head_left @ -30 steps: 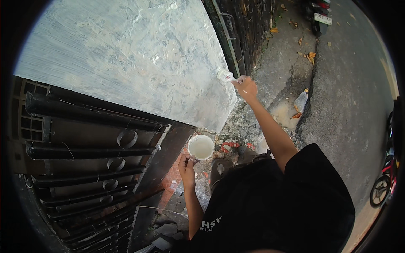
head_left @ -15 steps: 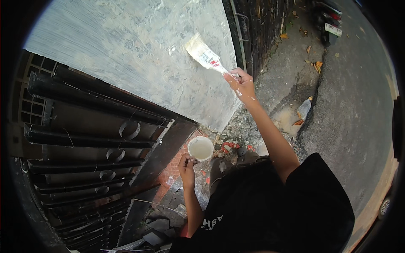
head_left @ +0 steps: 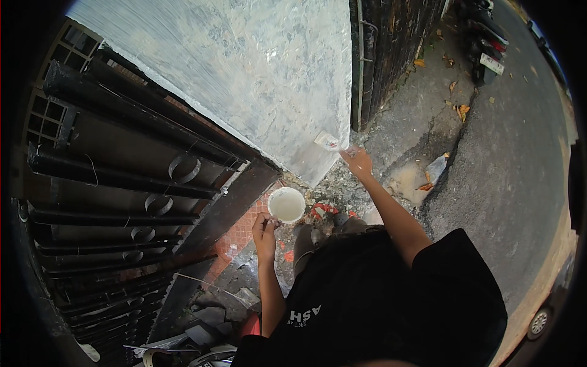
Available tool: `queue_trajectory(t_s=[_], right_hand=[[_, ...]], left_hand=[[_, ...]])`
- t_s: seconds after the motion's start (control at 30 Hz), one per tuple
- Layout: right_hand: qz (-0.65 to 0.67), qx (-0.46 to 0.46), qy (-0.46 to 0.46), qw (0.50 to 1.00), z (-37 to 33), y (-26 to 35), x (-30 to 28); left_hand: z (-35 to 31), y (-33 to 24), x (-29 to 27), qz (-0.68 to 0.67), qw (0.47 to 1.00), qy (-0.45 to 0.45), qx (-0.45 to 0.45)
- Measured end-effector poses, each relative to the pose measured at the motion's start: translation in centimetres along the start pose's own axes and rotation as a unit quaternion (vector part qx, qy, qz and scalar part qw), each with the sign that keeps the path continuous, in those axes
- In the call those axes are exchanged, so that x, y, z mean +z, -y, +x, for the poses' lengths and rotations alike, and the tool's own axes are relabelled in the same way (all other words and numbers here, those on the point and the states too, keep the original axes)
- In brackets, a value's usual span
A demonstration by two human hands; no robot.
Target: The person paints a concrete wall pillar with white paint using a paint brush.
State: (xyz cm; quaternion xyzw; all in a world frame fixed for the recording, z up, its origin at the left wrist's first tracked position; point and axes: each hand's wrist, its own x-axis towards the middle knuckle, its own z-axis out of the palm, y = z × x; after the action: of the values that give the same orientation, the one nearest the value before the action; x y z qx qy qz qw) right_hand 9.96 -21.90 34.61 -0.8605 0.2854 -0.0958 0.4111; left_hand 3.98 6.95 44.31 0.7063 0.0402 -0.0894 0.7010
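Below a person's black T-shirt (head_left: 397, 293), seen from above, the left hand (head_left: 265, 231) has its fingers closed at the near-left edge of a round white bucket (head_left: 287, 190) of pale liquid, held above red-orange tiles (head_left: 239, 235). Farther forward, the right hand (head_left: 358, 163) is curled around the handle of a white-smeared paintbrush (head_left: 330, 143), whose bristles appear to touch the lower right part of a streaky, whitish wall (head_left: 244, 73). A black metal gate (head_left: 122, 173) stands left, and a motorcycle (head_left: 487, 46) is parked well beyond, at upper right.
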Motion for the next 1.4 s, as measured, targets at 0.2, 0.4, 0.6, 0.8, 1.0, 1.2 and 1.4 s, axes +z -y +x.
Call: queue_trajectory(t_s=[0.2,0.4,0.6,0.8,1.0,1.2,1.4], right_hand=[[0.222,-0.041,0.049,0.973,0.8,3.5,-3.0],[0.421,-0.051,0.077,0.902,-0.9,6.4,-6.7],[0.269,-0.065,0.027,0.961,1.7,-0.2,2.4],[-0.052,0.123,0.048,0.990,0.7,-7.1,5.5],[0.036,0.023,0.063,0.997,-0.3,-7.1,0.0],[0.242,0.124,0.233,0.933,-4.2,2.9,-12.7],[0.103,-0.078,0.198,0.972,-7.9,7.1,-18.6]], left_hand=[[-0.8,0.3,-0.6,-0.003,0.999,-0.031,-0.021],[-1.0,0.9,-1.1,-0.004,0.999,-0.015,-0.030],[0.0,0.2,-0.3,-0.004,1.000,-0.019,-0.013],[0.4,-0.8,0.1,-0.038,0.999,-0.012,0.009],[0.8,-1.2,0.4,-0.020,0.999,-0.020,0.028],[1.8,-0.4,0.7,0.000,0.999,0.001,0.036],[2.5,0.5,3.1,0.019,0.997,0.059,0.043]])
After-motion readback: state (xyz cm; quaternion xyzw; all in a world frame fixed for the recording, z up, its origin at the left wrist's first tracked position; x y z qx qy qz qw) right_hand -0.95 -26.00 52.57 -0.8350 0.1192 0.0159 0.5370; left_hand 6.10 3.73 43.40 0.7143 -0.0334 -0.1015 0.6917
